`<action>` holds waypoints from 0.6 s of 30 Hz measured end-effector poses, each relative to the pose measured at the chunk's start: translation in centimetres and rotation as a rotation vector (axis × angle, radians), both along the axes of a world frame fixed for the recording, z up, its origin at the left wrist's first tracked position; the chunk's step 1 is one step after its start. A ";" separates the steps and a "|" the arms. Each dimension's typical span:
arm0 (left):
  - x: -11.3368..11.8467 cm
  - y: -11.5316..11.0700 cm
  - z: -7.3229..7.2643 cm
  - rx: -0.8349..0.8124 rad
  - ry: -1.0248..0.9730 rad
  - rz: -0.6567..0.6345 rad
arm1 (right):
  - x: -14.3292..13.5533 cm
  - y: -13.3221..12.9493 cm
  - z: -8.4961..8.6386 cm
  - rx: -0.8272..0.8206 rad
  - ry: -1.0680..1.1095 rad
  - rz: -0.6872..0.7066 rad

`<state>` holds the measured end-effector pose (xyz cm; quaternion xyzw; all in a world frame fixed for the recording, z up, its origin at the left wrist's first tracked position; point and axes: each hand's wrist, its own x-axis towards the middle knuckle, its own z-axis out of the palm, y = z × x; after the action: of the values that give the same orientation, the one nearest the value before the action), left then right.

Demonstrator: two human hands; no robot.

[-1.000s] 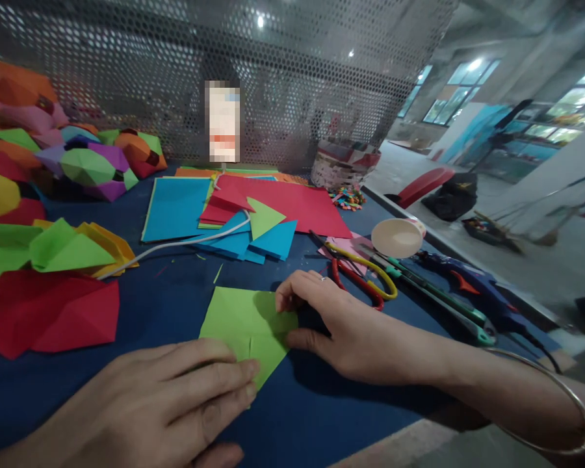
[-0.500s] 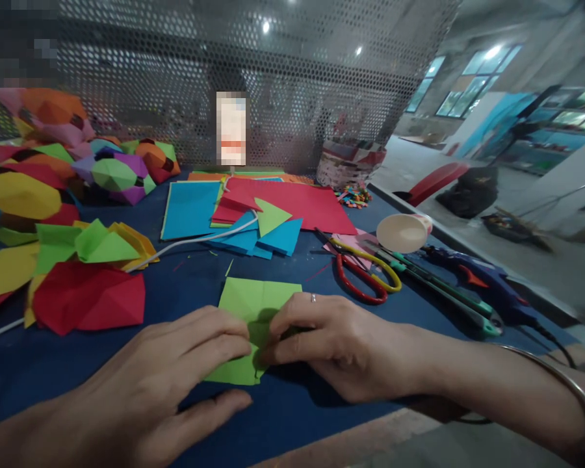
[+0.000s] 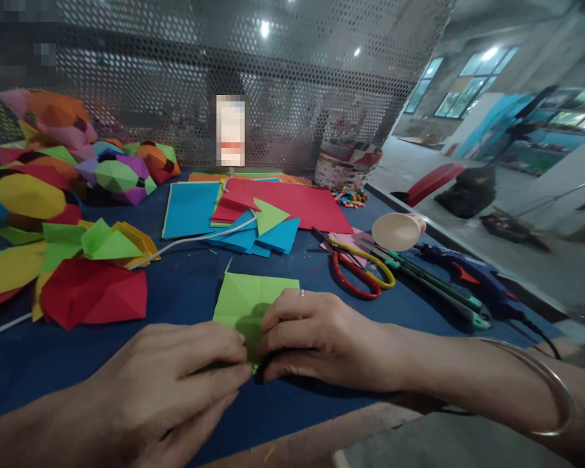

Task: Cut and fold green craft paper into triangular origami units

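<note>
A square sheet of light green paper with crease lines lies on the blue tabletop in front of me. My left hand covers its near left part, fingers drawn together and the thumb close beneath them at the near edge. Across from it, my right hand, with a ring and a bangle on that arm, pinches the near right part of the sheet between curled fingers and thumb. The fingertips of both hands almost meet. Between them the near edge of the paper is mostly hidden.
Folded red paper and several colourful paper balls sit left. Behind are red sheets, blue sheets and a white cable. Scissors, a paper cup, a green-handled cutter and a glue gun lie right.
My left thumb has come up against the fingers at the paper's near edge. The right fingers have moved slightly towards me, and less of the sheet's near part shows.
</note>
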<state>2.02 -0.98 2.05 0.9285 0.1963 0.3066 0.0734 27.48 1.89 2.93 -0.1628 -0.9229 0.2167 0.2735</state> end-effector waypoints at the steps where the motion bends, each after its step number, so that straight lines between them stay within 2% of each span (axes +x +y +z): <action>1: 0.0 -0.2 -0.1 0.002 -0.008 0.003 | -0.1 0.1 -0.2 0.029 0.016 0.005; 8: -0.3 0.6 0.2 -0.019 -0.008 -0.063 | -0.4 0.3 -0.5 0.203 -0.002 0.029; 14: -0.3 0.8 0.0 -0.093 -0.045 0.022 | -0.1 0.1 0.0 0.377 -0.118 0.064; 18: -0.3 0.8 0.2 -0.127 -0.038 0.014 | -0.1 0.1 0.2 0.416 -0.141 0.061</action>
<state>1.72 -0.14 2.28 0.9146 0.2203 0.3115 0.1338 27.35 2.01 3.16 -0.0898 -0.9690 0.0180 0.2294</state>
